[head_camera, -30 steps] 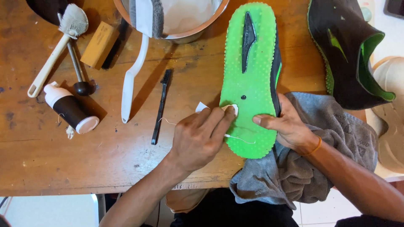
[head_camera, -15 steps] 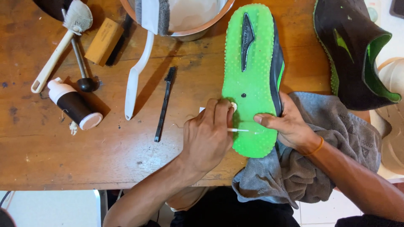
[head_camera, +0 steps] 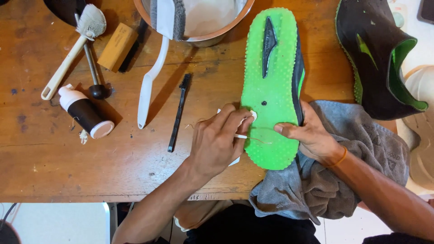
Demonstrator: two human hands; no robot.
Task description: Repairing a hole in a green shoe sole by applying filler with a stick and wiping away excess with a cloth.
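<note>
Two shoes (head_camera: 275,86), four brushes (head_camera: 151,86), one bowl (head_camera: 212,39), one bottle (head_camera: 86,112)
</note>
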